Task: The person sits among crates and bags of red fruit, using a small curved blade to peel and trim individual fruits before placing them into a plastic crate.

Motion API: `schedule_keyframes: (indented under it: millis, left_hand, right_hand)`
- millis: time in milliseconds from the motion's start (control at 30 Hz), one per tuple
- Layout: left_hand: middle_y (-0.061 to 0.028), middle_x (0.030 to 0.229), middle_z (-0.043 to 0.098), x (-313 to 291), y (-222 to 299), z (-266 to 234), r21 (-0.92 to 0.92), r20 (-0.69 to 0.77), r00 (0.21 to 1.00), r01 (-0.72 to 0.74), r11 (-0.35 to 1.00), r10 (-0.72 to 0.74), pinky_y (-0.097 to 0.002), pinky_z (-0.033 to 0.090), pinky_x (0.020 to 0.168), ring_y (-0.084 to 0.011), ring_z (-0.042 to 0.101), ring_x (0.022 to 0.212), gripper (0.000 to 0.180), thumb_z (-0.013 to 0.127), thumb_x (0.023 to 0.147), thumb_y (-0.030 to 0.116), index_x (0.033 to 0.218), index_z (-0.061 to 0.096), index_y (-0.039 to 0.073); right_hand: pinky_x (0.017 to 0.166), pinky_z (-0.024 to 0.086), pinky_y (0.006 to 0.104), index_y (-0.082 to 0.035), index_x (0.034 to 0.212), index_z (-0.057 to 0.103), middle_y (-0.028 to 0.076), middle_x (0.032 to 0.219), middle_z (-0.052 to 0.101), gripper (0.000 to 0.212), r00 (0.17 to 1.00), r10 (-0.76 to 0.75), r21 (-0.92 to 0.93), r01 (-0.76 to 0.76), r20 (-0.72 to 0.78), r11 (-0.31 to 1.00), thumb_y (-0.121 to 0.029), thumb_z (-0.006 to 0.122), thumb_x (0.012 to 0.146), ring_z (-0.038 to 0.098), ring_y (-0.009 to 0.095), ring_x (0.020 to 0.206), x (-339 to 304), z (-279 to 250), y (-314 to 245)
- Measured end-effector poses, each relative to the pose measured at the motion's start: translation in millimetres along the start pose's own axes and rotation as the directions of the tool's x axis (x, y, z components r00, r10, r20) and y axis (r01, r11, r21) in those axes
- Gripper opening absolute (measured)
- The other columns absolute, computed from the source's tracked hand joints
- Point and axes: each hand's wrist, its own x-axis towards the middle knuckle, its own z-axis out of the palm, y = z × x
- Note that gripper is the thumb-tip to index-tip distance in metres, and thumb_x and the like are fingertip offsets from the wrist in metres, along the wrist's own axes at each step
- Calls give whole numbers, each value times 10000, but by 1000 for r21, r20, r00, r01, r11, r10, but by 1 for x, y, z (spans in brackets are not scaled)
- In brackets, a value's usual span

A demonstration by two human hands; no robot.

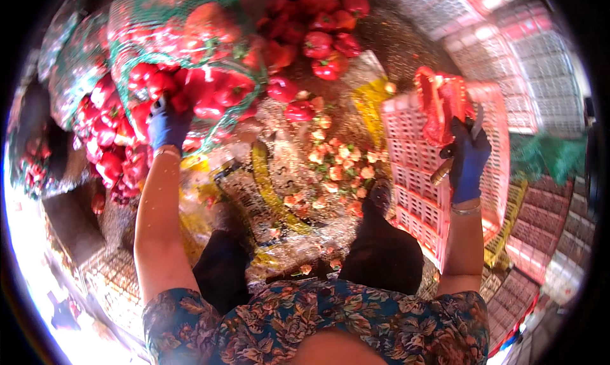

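My left hand (168,126), in a blue glove with dark fingers, reaches into red bell peppers (216,96) at the mouth of a green mesh sack (171,18). Its fingers touch the peppers but are blurred and partly hidden, so their grip is unclear. On the right, my gloved right hand (469,158) is closed around a knife, whose wooden handle (440,173) sticks out below the fingers. Cut-open red pepper pieces (437,107) are at its fingertips, over a pink-red plastic crate (416,168); whether the fingers also hold them is unclear.
Cut pepper cores (343,158) lie scattered on a yellow-and-white plastic sheet (267,193) between my feet. More red peppers (318,44) are heaped on the ground ahead. Stacked crates (540,79) stand along the right, near green netting (549,156). A second full mesh sack (79,66) leans at far left.
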Motion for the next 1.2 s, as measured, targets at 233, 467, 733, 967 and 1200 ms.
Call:
schedule_keyframes:
  millis: [233,467,733,967,1200]
  left_hand:
    - [-181,1147,589,-6,-25,6,-242,-82,995,-71,968,52,-471,478,855,-376,571,1046,648,806,644,328,1183,529,98]
    - [-117,1049,648,-8,-54,-22,-898,55,997,73,434,-56,-393,509,795,-261,626,898,432,735,726,141,1117,586,34]
    - [-93,1262,553,-64,44,-85,-893,283,922,353,-277,264,-547,504,854,-277,524,1150,352,488,923,189,1250,547,71]
    - [-107,1202,590,-202,202,-128,-952,70,949,156,-265,308,-532,465,944,-283,546,1147,350,643,817,172,1144,569,72]
    - [-128,1226,566,-239,216,-160,-710,66,799,458,-535,597,-402,487,951,-272,576,1119,640,597,805,-20,1380,330,70]
  right_hand:
    - [471,430,260,-50,1069,602,35,801,607,311,986,49,211,-15,-161,977,-260,657,845,480,106,522,35,-119,12]
    - [625,449,231,-69,1314,468,85,1119,632,459,957,-18,384,-99,291,918,-341,464,945,532,87,776,8,-96,-2]
    - [607,467,267,-77,1155,595,18,860,575,378,489,414,22,-666,768,746,-354,565,899,515,110,664,-89,-10,34]
    - [481,485,327,-67,1162,559,16,861,608,417,700,24,450,-485,714,749,-356,650,876,556,153,567,-90,30,-28]
    - [899,435,257,-53,1295,533,11,1176,600,407,574,-206,483,-384,793,787,-224,595,931,535,76,1042,-104,21,-41]
